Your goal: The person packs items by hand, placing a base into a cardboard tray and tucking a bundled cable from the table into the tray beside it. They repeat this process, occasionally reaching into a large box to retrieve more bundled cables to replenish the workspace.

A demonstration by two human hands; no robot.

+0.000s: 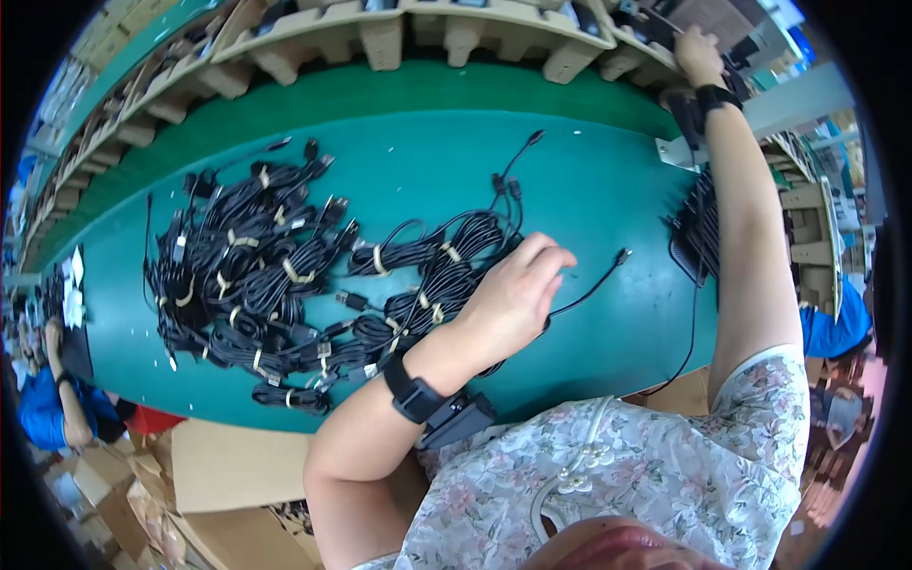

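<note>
My left hand (pixel 518 296) hovers over the right end of a heap of black cables, its fingers curled together. Whatever it may pinch is too small to make out. Close beneath it lie coiled cables (pixel 456 252) tied with pale bands, and one loose cable end with a plug (pixel 622 256) sticks out to the right. A larger pile of tied black cables (pixel 247 256) covers the table's left half. At the far right my right hand (pixel 700 55) reaches to a cardboard tray (pixel 638 59), fingers bent around something I cannot make out. Both wrists wear black straps.
The green table (pixel 589 190) carries a dark stack of black items (pixel 698 228) by my right arm. Moulded trays (pixel 313 38) line the raised far edge. A pale metal post (pixel 798 106) stands near my right wrist. Cardboard boxes (pixel 237 465) sit below left; a co-worker's arm (pixel 66 380) shows far left.
</note>
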